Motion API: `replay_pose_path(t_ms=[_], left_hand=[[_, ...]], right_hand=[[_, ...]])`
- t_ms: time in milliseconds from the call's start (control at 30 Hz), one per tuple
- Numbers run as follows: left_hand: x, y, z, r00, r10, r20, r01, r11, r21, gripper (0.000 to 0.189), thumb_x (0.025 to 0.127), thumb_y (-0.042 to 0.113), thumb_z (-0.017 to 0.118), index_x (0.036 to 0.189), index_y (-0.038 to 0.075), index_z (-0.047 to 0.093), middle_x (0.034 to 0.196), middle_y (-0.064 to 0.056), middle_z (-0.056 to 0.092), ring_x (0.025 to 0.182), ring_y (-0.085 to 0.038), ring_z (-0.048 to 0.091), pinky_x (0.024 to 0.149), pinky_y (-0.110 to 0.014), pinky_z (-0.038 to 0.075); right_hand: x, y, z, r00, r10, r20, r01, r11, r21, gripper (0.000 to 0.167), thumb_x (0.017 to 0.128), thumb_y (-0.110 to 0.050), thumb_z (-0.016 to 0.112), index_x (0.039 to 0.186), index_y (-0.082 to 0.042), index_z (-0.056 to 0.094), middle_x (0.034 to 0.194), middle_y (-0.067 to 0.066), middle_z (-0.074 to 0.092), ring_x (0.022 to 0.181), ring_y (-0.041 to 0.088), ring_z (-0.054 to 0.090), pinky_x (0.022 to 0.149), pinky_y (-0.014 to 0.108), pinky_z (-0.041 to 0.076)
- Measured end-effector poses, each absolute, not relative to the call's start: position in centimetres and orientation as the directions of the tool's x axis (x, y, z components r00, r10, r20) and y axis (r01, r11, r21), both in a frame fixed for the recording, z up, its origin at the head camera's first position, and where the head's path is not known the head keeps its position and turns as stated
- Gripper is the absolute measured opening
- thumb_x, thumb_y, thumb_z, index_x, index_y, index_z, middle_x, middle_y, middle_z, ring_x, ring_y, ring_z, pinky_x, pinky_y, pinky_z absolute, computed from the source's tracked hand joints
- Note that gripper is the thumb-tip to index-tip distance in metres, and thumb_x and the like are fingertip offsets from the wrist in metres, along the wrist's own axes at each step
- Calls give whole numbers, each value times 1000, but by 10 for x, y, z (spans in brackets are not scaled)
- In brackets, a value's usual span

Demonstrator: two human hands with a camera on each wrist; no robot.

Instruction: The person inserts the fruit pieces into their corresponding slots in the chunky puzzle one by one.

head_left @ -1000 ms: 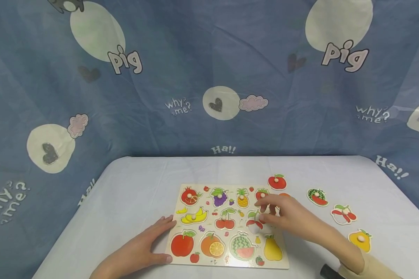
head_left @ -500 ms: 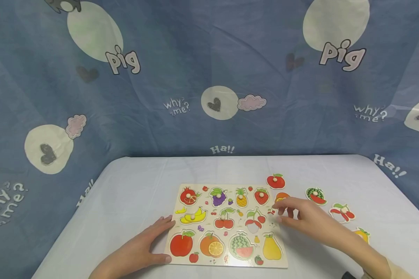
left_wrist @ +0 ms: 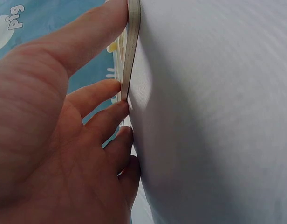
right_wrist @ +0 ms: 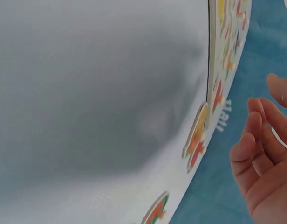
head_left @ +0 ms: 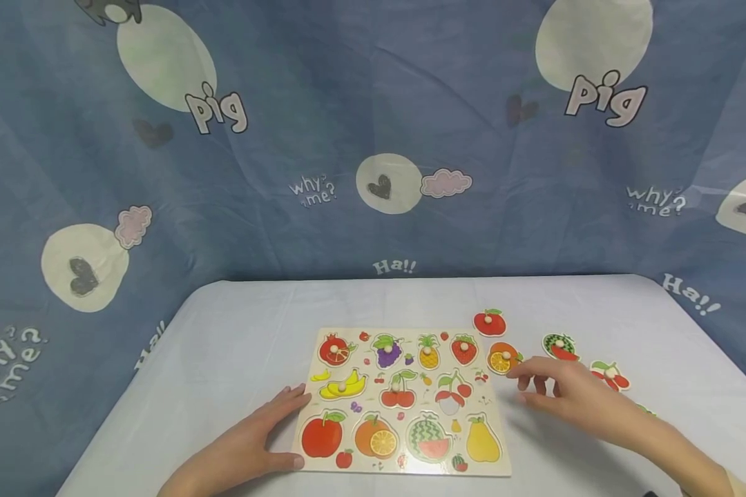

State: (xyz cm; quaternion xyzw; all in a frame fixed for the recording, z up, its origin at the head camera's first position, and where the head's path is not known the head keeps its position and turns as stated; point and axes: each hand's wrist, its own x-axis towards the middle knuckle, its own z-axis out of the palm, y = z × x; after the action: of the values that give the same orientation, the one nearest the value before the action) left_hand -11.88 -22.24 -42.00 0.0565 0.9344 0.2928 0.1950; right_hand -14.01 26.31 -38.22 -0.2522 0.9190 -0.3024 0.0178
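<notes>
A wooden fruit puzzle board (head_left: 410, 417) lies flat on the table. My left hand (head_left: 245, 442) rests at its left edge, thumb and fingertips touching the rim; the left wrist view shows the fingers (left_wrist: 101, 121) fairly straight along that edge. Just right of the board my right hand (head_left: 572, 397) hovers with loosely bent fingers and nothing between them. Closest to its fingertips is the orange piece (head_left: 504, 358), which lies by the board's right edge. Pomegranate, grape, pineapple, strawberry, banana and cherry pieces with knobs sit in the board.
Loose on the table lie an apple piece (head_left: 490, 322), a watermelon piece (head_left: 561, 346) and a red-and-white cherry-like piece (head_left: 610, 375). Another piece is mostly hidden under the right forearm. A blue printed curtain (head_left: 373, 138) hangs behind the white table (head_left: 255, 324).
My right hand has moved right, off the board's second cherry spot, and now hovers beside the orange piece. The strawberry piece and that cherry spot have come into view. My left hand stays put.
</notes>
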Motion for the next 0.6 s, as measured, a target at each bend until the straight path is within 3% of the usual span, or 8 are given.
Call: replay_pose_path(t_ms=[133, 367, 600], left_hand=[[-118, -223, -419, -914, 210, -347, -38, 807, 589, 94, 65, 46, 88, 147, 27, 47, 156, -5, 36, 143, -33, 29, 106, -61, 35], [-120, -223, -421, -918, 218, -332, -6, 828, 560, 94, 64, 50, 87, 147, 32, 46, 156, 0, 36, 142, -30, 32, 103, -61, 38], [-119, -224, -423, -917, 217, -334, -20, 812, 584, 94, 64, 48, 88, 146, 28, 48, 156, -4, 36, 143, -33, 28, 106, -60, 36]], right_hand=[[-140, 272, -383, -875, -466, 130, -454, 698, -554, 25, 87, -23, 77, 112, -23, 70, 90, -19, 59, 80, 3, 52, 60, 21, 46], [-139, 290, -387, -879, -455, 146, -451, 690, -565, 25, 86, -21, 77, 110, -20, 71, 89, -18, 60, 79, 3, 52, 58, 21, 45], [-142, 309, -387, -886, -448, 119, -430, 698, -573, 24, 86, -20, 77, 109, -16, 71, 90, -17, 62, 78, 3, 52, 56, 21, 45]])
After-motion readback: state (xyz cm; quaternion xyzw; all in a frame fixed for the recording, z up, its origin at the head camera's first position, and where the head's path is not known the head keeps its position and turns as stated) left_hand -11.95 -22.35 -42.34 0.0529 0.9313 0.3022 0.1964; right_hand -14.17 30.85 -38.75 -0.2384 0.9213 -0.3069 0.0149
